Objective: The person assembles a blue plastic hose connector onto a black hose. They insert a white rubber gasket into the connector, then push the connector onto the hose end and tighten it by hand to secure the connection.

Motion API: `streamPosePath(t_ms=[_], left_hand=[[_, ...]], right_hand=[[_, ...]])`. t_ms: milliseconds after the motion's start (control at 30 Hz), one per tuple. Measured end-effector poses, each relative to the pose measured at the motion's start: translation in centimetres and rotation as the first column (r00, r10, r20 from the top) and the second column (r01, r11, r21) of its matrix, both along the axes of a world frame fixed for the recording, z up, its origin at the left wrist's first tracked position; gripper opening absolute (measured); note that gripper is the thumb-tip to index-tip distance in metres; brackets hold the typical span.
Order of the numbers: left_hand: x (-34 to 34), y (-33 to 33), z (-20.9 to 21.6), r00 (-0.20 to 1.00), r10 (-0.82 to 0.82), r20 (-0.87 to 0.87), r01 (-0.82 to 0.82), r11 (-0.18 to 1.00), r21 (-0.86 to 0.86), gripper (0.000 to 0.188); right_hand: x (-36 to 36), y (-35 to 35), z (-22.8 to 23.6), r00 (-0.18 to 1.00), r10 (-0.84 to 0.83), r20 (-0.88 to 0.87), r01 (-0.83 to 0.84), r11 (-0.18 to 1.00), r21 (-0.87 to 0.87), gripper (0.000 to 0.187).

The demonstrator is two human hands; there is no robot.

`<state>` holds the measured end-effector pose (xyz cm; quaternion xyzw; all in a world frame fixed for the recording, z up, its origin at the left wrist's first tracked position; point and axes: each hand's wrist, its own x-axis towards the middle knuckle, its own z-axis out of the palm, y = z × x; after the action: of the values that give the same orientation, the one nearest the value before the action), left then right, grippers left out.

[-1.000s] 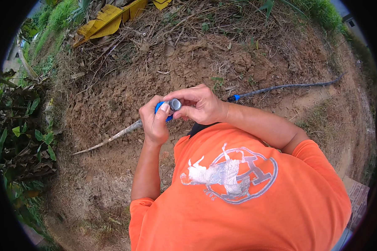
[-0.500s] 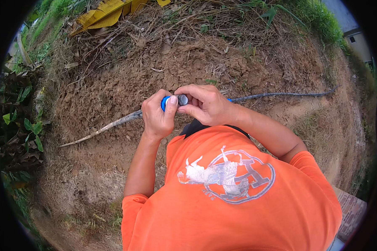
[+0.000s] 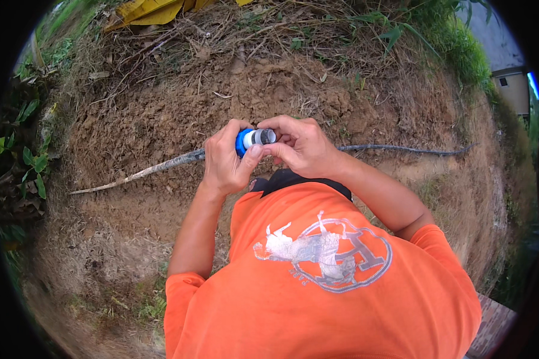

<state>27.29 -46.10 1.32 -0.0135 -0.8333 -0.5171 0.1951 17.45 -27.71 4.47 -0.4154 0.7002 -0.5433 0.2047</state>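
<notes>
My left hand [image 3: 223, 160] is closed round a blue pipe fitting [image 3: 241, 142] in front of my waist. A white sleeve [image 3: 253, 139] shows at the fitting's right side, and out of it comes a short, dark grey pipe end [image 3: 269, 136], its hollow mouth facing right. The thumb and fingers of my right hand [image 3: 305, 146] pinch this pipe end at its rim. From behind my left hand a dirt-covered hose [image 3: 161, 169] runs out to the left, thinning with distance. Its join with the fitting is hidden by my palm.
Another stretch of dark hose [image 3: 395, 147] lies to the right over the soil. A rough bank of brown earth [image 3: 179, 113] rises ahead, topped with dry grass and a yellow leaf [image 3: 147, 13]. Leafy plants [image 3: 36, 164] border the left; brick paving [image 3: 491, 323] shows lower right.
The fitting has turned and shifted slightly right in my hands, so more of its blue body and white sleeve shows. Both hands keep their hold. The whole view has moved a little.
</notes>
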Motion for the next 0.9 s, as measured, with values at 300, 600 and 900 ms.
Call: streamPosePath(t_ms=[300,600,900], left_hand=[[0.1,-1.0,-1.8,0.979,-0.124,0.165,0.127,0.992,-0.008,0.061],[-1.4,0.3,-0.7,0.981,-0.151,0.123,0.171,0.969,-0.176,0.062],[-2.4,1.5,-1.8,0.983,-0.174,0.062,0.184,0.937,-0.298,0.063]], right_hand=[[-0.6,0.3,-0.1,0.954,0.016,-0.298,0.002,0.998,0.060,0.026],[-1.3,0.8,-0.3,0.973,0.028,-0.228,-0.002,0.993,0.116,0.026],[-1.3,2.0,-0.2,0.987,0.040,-0.155,-0.011,0.984,0.180,0.024]])
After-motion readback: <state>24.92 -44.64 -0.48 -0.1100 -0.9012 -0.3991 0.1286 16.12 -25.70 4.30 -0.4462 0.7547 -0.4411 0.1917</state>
